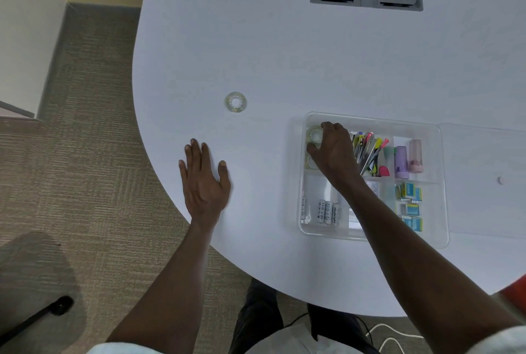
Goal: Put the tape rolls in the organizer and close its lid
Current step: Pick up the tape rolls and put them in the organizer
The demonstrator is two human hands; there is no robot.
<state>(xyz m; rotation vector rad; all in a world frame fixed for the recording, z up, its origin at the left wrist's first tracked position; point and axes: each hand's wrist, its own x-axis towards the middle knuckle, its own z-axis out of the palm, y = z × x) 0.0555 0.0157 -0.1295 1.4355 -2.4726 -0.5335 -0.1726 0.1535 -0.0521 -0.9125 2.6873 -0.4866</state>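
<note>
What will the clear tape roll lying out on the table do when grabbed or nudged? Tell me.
The tape roll lies flat on the white table, so it probably slides, not rolls. It looks small and hollow, so likely light. Its smooth, low rim may slip; pinching through the core seems safer.

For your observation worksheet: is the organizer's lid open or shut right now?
Open. The clear lid lies flat on the table right of the organizer, and the right hand reaches into a compartment.
</note>
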